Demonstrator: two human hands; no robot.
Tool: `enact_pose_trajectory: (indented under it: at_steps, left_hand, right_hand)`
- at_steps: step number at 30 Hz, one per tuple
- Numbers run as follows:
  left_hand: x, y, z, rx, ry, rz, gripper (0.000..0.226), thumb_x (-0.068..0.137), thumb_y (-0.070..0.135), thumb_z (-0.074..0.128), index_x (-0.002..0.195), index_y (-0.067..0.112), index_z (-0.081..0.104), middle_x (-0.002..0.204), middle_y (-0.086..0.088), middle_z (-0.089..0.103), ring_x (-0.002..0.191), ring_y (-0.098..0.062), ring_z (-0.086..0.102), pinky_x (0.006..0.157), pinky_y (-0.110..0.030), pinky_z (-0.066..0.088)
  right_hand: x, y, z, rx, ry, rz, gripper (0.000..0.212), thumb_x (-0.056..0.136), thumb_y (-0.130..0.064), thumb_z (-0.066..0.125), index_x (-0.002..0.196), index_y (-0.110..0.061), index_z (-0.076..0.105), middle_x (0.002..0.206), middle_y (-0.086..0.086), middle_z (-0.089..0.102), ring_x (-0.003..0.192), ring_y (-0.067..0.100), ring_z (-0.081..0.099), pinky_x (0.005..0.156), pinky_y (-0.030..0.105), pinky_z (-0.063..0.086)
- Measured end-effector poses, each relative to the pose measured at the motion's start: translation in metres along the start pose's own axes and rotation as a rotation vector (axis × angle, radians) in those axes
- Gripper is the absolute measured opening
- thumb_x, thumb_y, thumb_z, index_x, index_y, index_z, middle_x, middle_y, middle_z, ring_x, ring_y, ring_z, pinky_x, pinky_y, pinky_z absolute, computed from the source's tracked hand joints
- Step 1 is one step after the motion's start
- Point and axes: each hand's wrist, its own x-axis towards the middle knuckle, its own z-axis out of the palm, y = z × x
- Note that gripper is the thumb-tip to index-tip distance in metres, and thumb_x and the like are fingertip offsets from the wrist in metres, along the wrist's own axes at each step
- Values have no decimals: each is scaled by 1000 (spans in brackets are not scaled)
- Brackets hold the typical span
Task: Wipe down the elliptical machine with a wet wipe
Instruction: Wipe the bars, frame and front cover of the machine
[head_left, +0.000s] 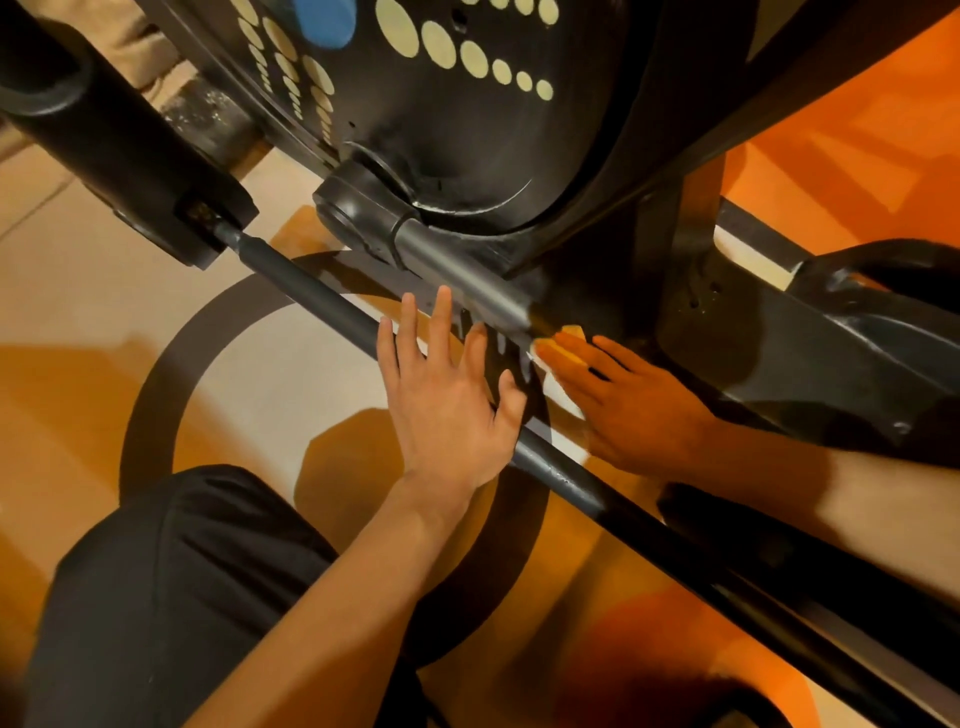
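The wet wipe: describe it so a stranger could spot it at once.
Start at the black housing dotted with pale ovals; below it lies the right hand. The wet wipe is the pale sheet under its flat fingers, unlike the dark metal around it.

The elliptical machine is black and fills the upper part of the view. Its rounded housing carries rows of pale oval dots (and one blue patch near the top). Under the housing a grey tube comes out of a thick black joint, and a long dark bar runs slanted from upper left to lower right. The wet wipe is pale, lying flat, it seems, under the straight fingers of the right hand, just beside the grey tube's end.
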Motion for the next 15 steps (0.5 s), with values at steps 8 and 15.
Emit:
enact_pose_trajectory:
  at_steps: [8, 15]
  left_hand:
    - [-3, 3, 1, -66, 45, -78, 49, 94, 41, 43, 113, 10, 75, 164, -17, 38, 157, -43, 17, 129, -54, 2]
    - [-8, 7, 2, 37, -36, -168, 61, 96, 49, 34, 140, 16, 62, 171, -13, 22, 160, -37, 6, 130, -52, -2]
  right_hand:
    - [-134, 37, 3, 100, -122, -98, 107, 74, -33, 73, 162, -5, 20, 172, 4, 14, 159, 26, 11, 125, 39, 17]
    - [-18, 14, 12, -227, -141, -194, 61, 93, -45, 59, 139, -5, 59, 165, 19, 27, 157, 34, 10, 127, 54, 6]
